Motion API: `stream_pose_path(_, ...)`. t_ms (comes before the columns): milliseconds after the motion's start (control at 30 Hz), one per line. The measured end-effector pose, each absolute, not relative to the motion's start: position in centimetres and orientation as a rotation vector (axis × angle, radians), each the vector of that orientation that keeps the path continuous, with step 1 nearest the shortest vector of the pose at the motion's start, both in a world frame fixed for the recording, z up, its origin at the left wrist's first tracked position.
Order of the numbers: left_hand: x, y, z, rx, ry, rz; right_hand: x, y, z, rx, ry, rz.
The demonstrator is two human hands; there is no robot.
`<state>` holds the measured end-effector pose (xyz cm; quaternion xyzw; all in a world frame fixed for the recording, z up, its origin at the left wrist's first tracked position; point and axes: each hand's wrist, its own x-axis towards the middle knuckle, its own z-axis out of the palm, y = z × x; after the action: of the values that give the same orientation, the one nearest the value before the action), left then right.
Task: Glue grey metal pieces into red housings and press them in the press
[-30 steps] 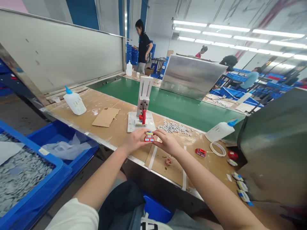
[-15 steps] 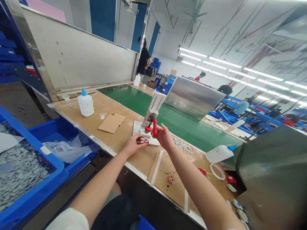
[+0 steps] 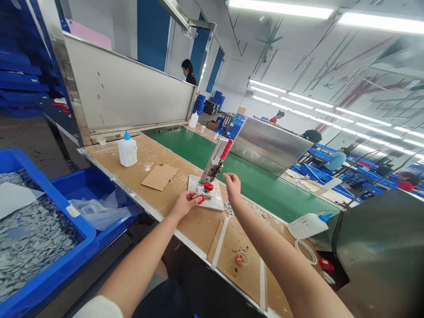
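My left hand (image 3: 184, 205) is closed on a small red plastic piece (image 3: 199, 199) at the near edge of the white base plate (image 3: 214, 202). The piece's exact kind is too small to make out. On that plate stands a metal toggle clamp press (image 3: 211, 168), its red handle (image 3: 226, 149) pointing up and its red pressing foot (image 3: 208, 187) above the plate. My right hand (image 3: 233, 185) is just right of the press, apart from the handle, with its fingers curled together. Whatever it may hold is hidden.
Small grey chips (image 3: 229, 208) lie right of the plate. A glue bottle (image 3: 127, 150) and a cardboard piece (image 3: 159, 176) are on the left; another bottle (image 3: 308, 225) and a tape roll (image 3: 305, 251) on the right. Beyond runs a green belt (image 3: 265, 190). A blue bin (image 3: 86, 234) holds grey chips.
The clamp's red handle has swung from low to upright, and my right hand has come off it, to the right. My left hand still holds the red piece. The camera view has shifted slightly.
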<state>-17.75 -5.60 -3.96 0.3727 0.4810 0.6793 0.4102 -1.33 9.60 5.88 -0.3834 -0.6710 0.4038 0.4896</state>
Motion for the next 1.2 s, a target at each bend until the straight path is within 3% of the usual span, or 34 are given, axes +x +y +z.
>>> stream_pose_path(133, -18.1, -5.8, -3.3, 0.790, 1.093, 1.770, -1.8, 8.8, 1.2, -0.989, -1.783, 1.021)
stream_pose_path(467, -18.4, -5.9, -2.3, 0.765, 1.148, 1.746, 2.1, 6.9, -1.1, -1.054, -2.077, 1.223)
stream_pose_path(667, -18.6, -5.2, 0.6, 0.867, 1.137, 1.434, 2.9, 5.0, 1.3, -0.775, -2.248, 1.026)
stream_pose_path(867, -18.7, -3.9, 3.4, 0.847, 1.201, 1.112, 1.4, 5.6, 3.5, -0.443, -2.289, 1.191)
stream_pose_path(1200, -18.5, -2.0, 3.0, 0.925, 1.251, 0.924, 0.4, 5.0, 1.8, -0.508, -2.130, 1.407)
